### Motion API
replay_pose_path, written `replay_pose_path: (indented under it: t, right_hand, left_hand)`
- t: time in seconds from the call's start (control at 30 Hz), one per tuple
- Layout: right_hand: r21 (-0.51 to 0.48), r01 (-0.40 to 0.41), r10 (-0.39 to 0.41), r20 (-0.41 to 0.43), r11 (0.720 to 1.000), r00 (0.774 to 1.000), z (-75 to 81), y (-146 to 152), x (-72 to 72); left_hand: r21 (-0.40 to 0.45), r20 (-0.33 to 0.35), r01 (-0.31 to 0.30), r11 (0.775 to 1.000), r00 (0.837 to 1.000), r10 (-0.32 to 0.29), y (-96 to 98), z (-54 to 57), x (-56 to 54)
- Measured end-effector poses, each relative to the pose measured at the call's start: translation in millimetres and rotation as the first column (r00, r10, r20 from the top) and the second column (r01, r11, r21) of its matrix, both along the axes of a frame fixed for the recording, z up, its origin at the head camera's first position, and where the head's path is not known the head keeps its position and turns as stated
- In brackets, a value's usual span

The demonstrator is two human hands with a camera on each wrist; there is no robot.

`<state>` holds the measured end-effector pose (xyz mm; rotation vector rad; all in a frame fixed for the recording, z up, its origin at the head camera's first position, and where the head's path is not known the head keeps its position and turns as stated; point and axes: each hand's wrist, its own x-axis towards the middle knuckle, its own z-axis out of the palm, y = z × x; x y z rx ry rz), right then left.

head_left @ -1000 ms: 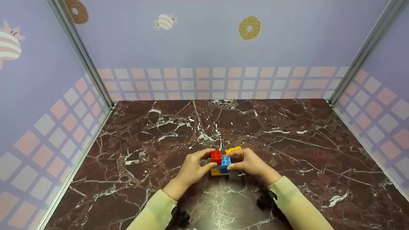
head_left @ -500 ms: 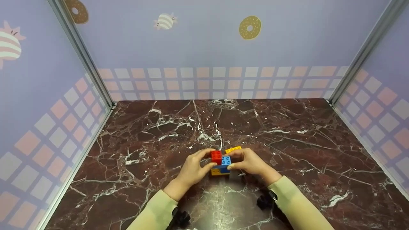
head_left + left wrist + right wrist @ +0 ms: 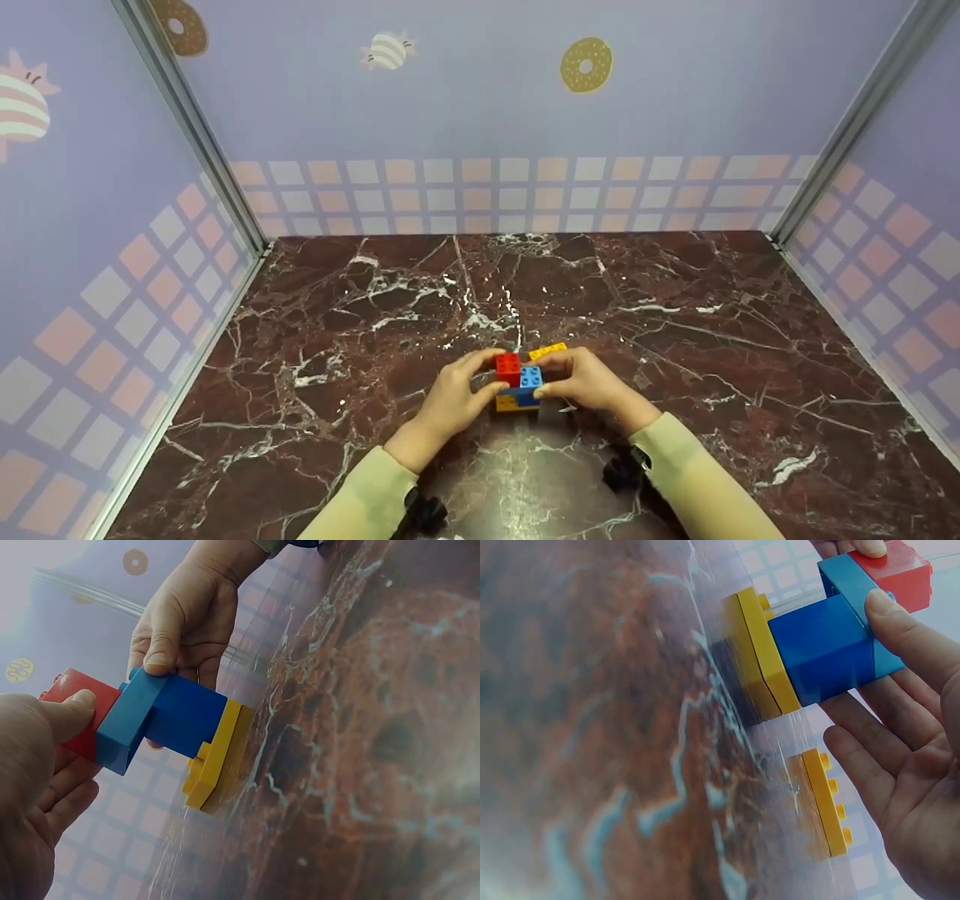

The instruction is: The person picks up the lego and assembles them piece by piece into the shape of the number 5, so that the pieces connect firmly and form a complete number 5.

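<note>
Stacked toy building bricks stand between the hands: a flat yellow base brick (image 3: 507, 404), a dark blue brick (image 3: 189, 714) on its right part, a lighter blue brick (image 3: 531, 377) across that, and a red brick (image 3: 508, 368) on the left top. My left hand (image 3: 453, 391) pinches the red brick, thumb on the near side. With thumb and fingers, my right hand (image 3: 589, 382) grips the lighter blue brick's right end. In the right wrist view the base's underside lies close along the table.
Another yellow brick (image 3: 547, 350), flat and studded, lies just behind the right hand on the dark red marble-patterned table (image 3: 675, 337). Patterned lilac panels (image 3: 480, 97) enclose the back and both sides.
</note>
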<state>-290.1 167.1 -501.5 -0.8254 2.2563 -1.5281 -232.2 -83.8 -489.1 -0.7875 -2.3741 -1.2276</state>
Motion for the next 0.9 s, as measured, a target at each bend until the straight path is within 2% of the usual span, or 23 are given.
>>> replay_pose_path:
  t: [0.13, 0.47, 0.57, 0.7, 0.9]
  right_hand:
    - [0.002, -0.005, 0.005, -0.001, 1.0, 1.0, 0.8, 0, -0.9]
    - [0.002, -0.011, 0.011, -0.017, 1.0, 1.0, -0.2, 0, -1.5]
    - [0.006, -0.005, 0.005, -0.016, 1.0, 1.0, -0.8, 0, -1.6]
    - [0.008, -0.003, 0.003, -0.014, 1.0, 1.0, -1.0, 0, -1.9]
    - [-0.003, -0.016, 0.016, -0.019, 1.0, 1.0, 0.2, 1, -0.8]
  left_hand:
    - [0.038, 0.005, -0.002, 0.999, 1.0, 0.002, -0.1, -1.9, -1.3]
    - [0.213, 0.105, 0.018, 0.977, 0.994, -0.041, 1.7, -9.9, -3.6]
    - [0.282, 0.171, 0.026, 0.959, 0.982, -0.077, 1.6, -12.8, -4.3]
    - [0.358, 0.254, 0.026, 0.933, 0.959, -0.124, 2.1, -16.3, -5.9]
    - [0.416, 0.311, 0.026, 0.909, 0.935, -0.169, 2.3, -16.1, -6.4]
